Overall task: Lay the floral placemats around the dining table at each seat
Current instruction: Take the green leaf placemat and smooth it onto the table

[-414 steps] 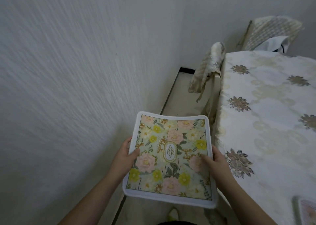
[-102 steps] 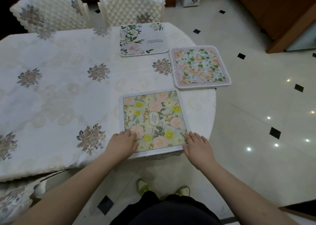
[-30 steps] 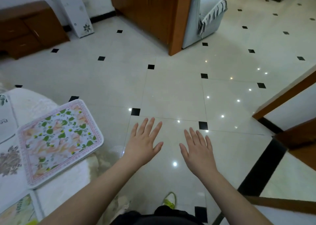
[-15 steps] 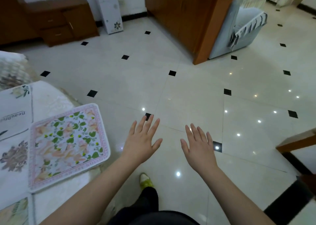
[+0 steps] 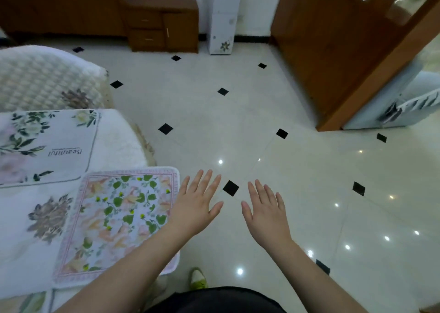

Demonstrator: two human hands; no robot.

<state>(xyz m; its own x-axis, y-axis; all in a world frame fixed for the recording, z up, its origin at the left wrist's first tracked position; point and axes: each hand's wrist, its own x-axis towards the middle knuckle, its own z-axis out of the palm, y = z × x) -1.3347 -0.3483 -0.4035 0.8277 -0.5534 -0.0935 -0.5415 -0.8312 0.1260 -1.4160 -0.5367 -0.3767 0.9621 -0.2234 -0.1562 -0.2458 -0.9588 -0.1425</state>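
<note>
Both my hands hang flat and empty over the floor (image 5: 273,112), left hand (image 5: 195,203) by the pink-bordered placemat (image 5: 114,217), right hand (image 5: 265,211) apart.

pink-bordered green-leaf placemat (image 5: 114,220), white tablecloth (image 5: 21,220) with brown flowers

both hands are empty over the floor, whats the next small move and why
Probably turn back toward the table: the left hand and right hand are open and hold nothing, and the pink-bordered placemat juts past the table edge, so nudging it inward looks sensible.
</note>
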